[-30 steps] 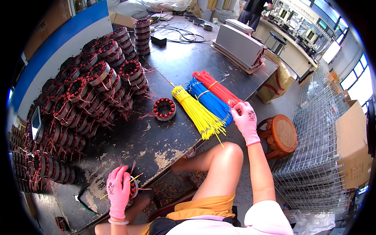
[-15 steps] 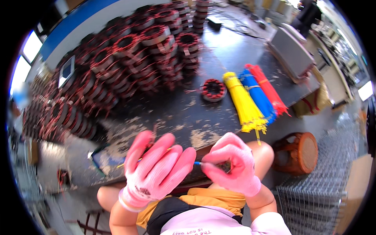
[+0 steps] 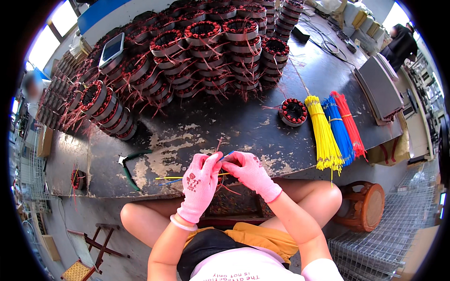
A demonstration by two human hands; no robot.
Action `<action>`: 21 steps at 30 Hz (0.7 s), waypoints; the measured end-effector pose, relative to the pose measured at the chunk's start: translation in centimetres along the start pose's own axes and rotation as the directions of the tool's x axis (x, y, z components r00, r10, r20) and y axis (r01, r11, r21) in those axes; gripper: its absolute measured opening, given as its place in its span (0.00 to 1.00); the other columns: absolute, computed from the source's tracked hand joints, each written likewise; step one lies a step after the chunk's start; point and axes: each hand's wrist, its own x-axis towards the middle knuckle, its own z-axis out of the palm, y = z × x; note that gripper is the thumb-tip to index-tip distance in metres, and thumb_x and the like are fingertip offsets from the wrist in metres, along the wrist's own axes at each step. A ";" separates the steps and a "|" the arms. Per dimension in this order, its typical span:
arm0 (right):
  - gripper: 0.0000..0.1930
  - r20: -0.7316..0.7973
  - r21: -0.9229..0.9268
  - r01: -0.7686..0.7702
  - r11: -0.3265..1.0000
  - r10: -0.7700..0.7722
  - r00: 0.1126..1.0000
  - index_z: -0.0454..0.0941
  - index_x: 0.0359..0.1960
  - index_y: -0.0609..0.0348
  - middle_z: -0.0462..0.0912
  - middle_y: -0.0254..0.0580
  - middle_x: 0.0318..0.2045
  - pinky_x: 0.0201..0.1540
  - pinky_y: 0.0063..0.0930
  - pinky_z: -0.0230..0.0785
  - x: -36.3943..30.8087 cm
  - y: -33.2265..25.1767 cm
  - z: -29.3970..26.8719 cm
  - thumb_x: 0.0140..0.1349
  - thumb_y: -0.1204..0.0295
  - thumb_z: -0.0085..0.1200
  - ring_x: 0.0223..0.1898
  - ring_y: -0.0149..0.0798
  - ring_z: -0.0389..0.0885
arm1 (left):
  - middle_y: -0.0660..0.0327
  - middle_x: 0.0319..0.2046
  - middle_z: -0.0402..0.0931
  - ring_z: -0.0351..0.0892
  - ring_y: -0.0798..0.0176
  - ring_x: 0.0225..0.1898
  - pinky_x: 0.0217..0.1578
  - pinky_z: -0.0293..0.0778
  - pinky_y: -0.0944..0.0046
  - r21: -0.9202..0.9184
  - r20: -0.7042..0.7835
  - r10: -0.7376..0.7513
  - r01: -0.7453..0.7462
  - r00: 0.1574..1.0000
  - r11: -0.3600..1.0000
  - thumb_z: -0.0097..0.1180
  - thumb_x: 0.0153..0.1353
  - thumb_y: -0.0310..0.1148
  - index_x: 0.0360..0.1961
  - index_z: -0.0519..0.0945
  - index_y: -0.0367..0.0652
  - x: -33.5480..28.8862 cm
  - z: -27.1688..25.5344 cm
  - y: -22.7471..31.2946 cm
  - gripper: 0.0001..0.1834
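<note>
My left hand (image 3: 199,183), in a pink knit glove, is closed with fingertips pinched near the table's front edge. A yellow wire (image 3: 168,178) and a blue wire run out to its left, and thin red leads stick up at its fingertips. My right hand (image 3: 251,175), gloved alike, pinches beside it, the two sets of fingertips almost meeting. A short blue wire end (image 3: 228,155) shows between them. More red leads hang below the hands; what they join to is mostly hidden by the gloves.
Stacked motor stators (image 3: 201,51) with red windings fill the table's back left. A single stator (image 3: 293,112) stands near yellow (image 3: 322,133), blue and red wire bundles. Green-handled pliers (image 3: 131,171) lie left of my hands. A wooden stool (image 3: 361,206) is right; two people are farther off.
My hands have come together and turned inward; before, they were apart with a blue wire stretched between them. The view has shifted, so the table things appear farther right.
</note>
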 end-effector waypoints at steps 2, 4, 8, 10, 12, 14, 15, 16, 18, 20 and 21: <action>0.09 -0.097 -0.200 0.176 0.964 -0.198 0.975 0.84 0.40 0.61 0.85 0.42 0.32 0.37 0.33 0.75 -0.6 0.0 -0.2 0.66 0.68 0.60 0.34 0.41 0.84 | 0.56 0.41 0.76 0.83 0.51 0.36 0.36 0.78 0.57 -0.013 0.025 -0.004 0.005 1.000 1.000 0.60 0.62 0.21 0.51 0.82 0.45 0.0 0.2 -0.3 0.16; 0.07 -0.137 -0.334 0.235 0.913 -0.294 0.946 0.85 0.40 0.59 0.84 0.41 0.32 0.39 0.35 0.75 -1.5 -0.6 -0.4 0.64 0.69 0.61 0.35 0.45 0.84 | 0.56 0.41 0.75 0.83 0.52 0.36 0.36 0.78 0.57 -0.024 0.048 -0.009 0.010 0.999 1.000 0.60 0.62 0.21 0.50 0.82 0.45 0.0 -0.2 -0.7 0.15; 0.06 -0.144 -0.545 0.316 0.776 -0.458 0.877 0.84 0.39 0.52 0.82 0.36 0.33 0.42 0.40 0.75 -3.2 -1.1 -0.8 0.59 0.72 0.65 0.38 0.46 0.83 | 0.58 0.39 0.75 0.82 0.51 0.38 0.35 0.78 0.55 -0.018 0.122 0.056 -0.055 0.991 0.998 0.64 0.60 0.26 0.46 0.82 0.47 0.4 -0.7 -1.3 0.13; 0.08 -0.081 -0.665 0.406 0.627 -0.600 0.796 0.83 0.39 0.51 0.82 0.35 0.35 0.42 0.41 0.76 -2.9 -1.1 -0.9 0.58 0.73 0.65 0.40 0.46 0.83 | 0.58 0.40 0.75 0.82 0.51 0.38 0.36 0.78 0.54 -0.035 0.177 0.065 -0.060 0.982 0.998 0.64 0.59 0.26 0.45 0.82 0.47 0.7 -1.0 -1.4 0.12; 0.09 -0.052 -0.633 0.457 0.625 -0.623 0.781 0.82 0.39 0.53 0.83 0.38 0.40 0.43 0.41 0.77 -2.5 -1.3 -1.3 0.57 0.76 0.64 0.42 0.48 0.83 | 0.58 0.41 0.75 0.81 0.51 0.39 0.37 0.79 0.54 -0.043 0.233 0.070 -0.061 0.970 0.997 0.65 0.59 0.26 0.44 0.82 0.47 1.0 -1.5 -1.3 0.12; 0.08 -0.044 -0.544 0.490 0.682 -0.606 0.795 0.83 0.39 0.57 0.85 0.43 0.42 0.42 0.39 0.78 -2.1 -1.8 -1.6 0.57 0.79 0.63 0.42 0.51 0.84 | 0.58 0.42 0.75 0.81 0.50 0.42 0.40 0.78 0.53 -0.005 0.244 0.113 -0.115 0.963 0.993 0.63 0.60 0.26 0.44 0.82 0.46 1.6 -2.2 -0.9 0.10; 0.08 -0.013 -0.462 0.470 0.752 -0.536 0.844 0.83 0.40 0.60 0.86 0.45 0.42 0.44 0.37 0.79 -1.8 -1.7 -1.7 0.60 0.81 0.60 0.42 0.50 0.85 | 0.57 0.42 0.76 0.81 0.50 0.43 0.41 0.78 0.53 0.016 0.249 0.134 -0.142 0.959 0.990 0.62 0.61 0.27 0.43 0.82 0.45 1.8 -2.5 -0.6 0.09; 0.08 -0.007 -0.419 0.431 0.799 -0.478 0.878 0.83 0.41 0.60 0.86 0.46 0.41 0.44 0.36 0.79 -1.8 -1.8 -1.7 0.61 0.81 0.59 0.42 0.49 0.85 | 0.57 0.43 0.76 0.80 0.50 0.44 0.42 0.78 0.53 0.034 0.266 0.132 -0.146 0.955 0.989 0.62 0.61 0.27 0.43 0.82 0.44 1.9 -2.7 -0.4 0.09; 0.08 0.013 -0.334 0.341 0.879 -0.358 0.934 0.83 0.43 0.61 0.86 0.47 0.40 0.44 0.35 0.78 -2.0 -2.3 -1.7 0.63 0.80 0.58 0.41 0.47 0.86 | 0.56 0.43 0.76 0.80 0.49 0.46 0.44 0.77 0.53 0.067 0.298 0.130 -0.157 0.946 0.985 0.62 0.61 0.27 0.42 0.81 0.43 2.0 -2.8 0.0 0.08; 0.08 0.013 -0.304 0.319 0.898 -0.331 0.943 0.83 0.44 0.62 0.87 0.47 0.38 0.43 0.31 0.78 -1.8 -2.6 -1.6 0.65 0.80 0.57 0.39 0.43 0.87 | 0.56 0.44 0.76 0.79 0.49 0.46 0.45 0.77 0.53 0.074 0.299 0.137 -0.166 0.944 0.983 0.62 0.61 0.27 0.42 0.81 0.43 2.1 -2.8 0.2 0.08; 0.07 0.014 -0.296 0.319 0.900 -0.330 0.944 0.83 0.44 0.62 0.87 0.47 0.37 0.43 0.31 0.78 -1.8 -2.6 -1.7 0.65 0.79 0.57 0.39 0.42 0.87 | 0.56 0.44 0.76 0.79 0.48 0.47 0.45 0.77 0.52 0.076 0.300 0.142 -0.172 0.943 0.982 0.62 0.61 0.26 0.42 0.81 0.42 2.2 -2.8 0.3 0.08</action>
